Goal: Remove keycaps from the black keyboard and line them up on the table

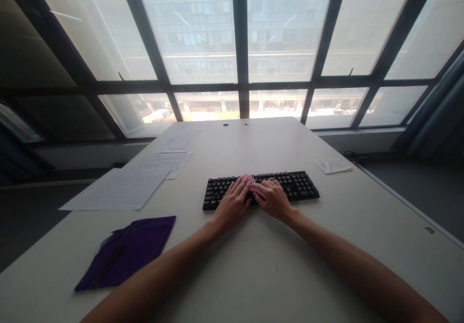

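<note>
A black keyboard (299,186) lies across the white table. On its middle keys rests a small pink object (247,179) with a ringed, spiral look. My left hand (234,201) lies over the keyboard's left-centre part, its extended fingertips on the pink object's left side. From the right, my right hand (272,198) reaches the same object, its fingers curled and a pink edge showing at the thumb and index finger. Both wrists are near the keyboard's front edge.
Printed papers (116,190) spread along the table's left side. A purple cloth pouch (139,245) with a dark cord lies front left, beside my left forearm. A white packet (333,165) sits right of the keyboard. Windows stand beyond the table (264,144).
</note>
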### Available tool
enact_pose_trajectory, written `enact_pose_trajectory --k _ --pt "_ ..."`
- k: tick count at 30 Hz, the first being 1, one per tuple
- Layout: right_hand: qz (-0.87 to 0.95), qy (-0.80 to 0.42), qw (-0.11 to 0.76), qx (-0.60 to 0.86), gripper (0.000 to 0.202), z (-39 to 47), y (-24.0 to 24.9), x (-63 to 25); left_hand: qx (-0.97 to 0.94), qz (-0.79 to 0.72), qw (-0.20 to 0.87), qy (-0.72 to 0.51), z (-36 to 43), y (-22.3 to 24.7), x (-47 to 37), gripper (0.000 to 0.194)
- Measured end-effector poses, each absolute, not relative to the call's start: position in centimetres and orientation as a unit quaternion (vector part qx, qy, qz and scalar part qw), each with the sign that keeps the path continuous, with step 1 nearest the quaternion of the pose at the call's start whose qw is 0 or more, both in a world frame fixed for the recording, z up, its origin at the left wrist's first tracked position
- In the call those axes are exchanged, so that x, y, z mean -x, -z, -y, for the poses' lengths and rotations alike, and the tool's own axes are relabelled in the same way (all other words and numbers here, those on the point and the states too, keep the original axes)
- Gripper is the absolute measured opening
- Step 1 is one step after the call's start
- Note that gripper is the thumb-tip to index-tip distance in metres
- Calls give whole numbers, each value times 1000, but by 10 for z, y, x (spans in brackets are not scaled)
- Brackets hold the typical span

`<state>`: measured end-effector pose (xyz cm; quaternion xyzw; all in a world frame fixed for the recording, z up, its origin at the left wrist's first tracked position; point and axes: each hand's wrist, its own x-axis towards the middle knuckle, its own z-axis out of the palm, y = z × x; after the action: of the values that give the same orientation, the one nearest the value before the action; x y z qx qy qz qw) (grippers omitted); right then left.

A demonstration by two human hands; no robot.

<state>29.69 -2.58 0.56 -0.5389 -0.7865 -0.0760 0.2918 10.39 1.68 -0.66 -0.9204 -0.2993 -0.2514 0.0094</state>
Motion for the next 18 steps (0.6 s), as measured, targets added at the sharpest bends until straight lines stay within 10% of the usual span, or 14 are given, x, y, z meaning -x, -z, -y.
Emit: enact_pose_trajectory --k 18 --pt "791 72 312 522 24 22 -2 -305 917 265 -8 298 -15 1 -104 52"
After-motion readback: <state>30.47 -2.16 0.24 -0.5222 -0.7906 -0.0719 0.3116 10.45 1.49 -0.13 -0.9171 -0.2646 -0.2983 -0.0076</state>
